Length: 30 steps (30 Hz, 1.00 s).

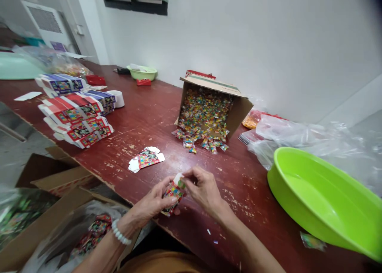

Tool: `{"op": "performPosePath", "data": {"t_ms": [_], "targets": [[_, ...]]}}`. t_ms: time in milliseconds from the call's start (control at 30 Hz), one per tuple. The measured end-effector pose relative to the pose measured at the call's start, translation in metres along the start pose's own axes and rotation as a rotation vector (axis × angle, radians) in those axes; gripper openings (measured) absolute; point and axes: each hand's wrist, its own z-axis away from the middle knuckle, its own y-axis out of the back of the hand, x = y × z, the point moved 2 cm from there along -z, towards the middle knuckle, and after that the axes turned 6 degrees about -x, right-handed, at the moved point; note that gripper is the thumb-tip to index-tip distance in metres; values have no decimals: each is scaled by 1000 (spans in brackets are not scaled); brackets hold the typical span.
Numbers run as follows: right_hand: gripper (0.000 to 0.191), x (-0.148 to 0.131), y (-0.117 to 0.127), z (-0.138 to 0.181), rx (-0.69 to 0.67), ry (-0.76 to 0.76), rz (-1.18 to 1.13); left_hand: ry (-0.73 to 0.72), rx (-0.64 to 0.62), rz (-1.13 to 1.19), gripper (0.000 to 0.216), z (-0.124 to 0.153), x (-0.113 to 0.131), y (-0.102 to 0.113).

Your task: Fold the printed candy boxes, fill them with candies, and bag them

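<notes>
My left hand (156, 197) is wrapped around a small printed carton (173, 191), held upright and slightly tilted over the table's front edge, with its white flap up. At the carton's top, my right hand (200, 185) pinches a small clear candy packet (181, 183) with green in it; the fingers partly hide it. Just beyond my hands lies a little stack of flattened cartons (147, 159). Farther back, a cardboard box (237, 116) rests on its side, with many small candy packets (205, 114) spilling from its mouth onto the table.
Bundles of flat red and blue cartons (74, 110) stand at the left beside a white tape roll (118, 99). A large green basin (298, 201) and plastic bags (286, 135) occupy the right. Below the table's left edge, an open bag-lined box (68, 213) holds filled cartons.
</notes>
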Motion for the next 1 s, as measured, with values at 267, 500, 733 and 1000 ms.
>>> {"op": "performPosePath", "data": {"t_ms": [267,500,733,1000], "targets": [[14,-5,-3,0,97,132,187,-44,28,34,51,-3,-4,-1],[15,-6,-12,1,-7,7,0,-53,140,228,52,-11,-6,-7],[51,4,-8,-6,-27,-213,-492,-17,390,326,47,-12,-1,0],[23,1,-24,2,-55,-6,-335,-36,283,380,45,-13,0,-4]]}}
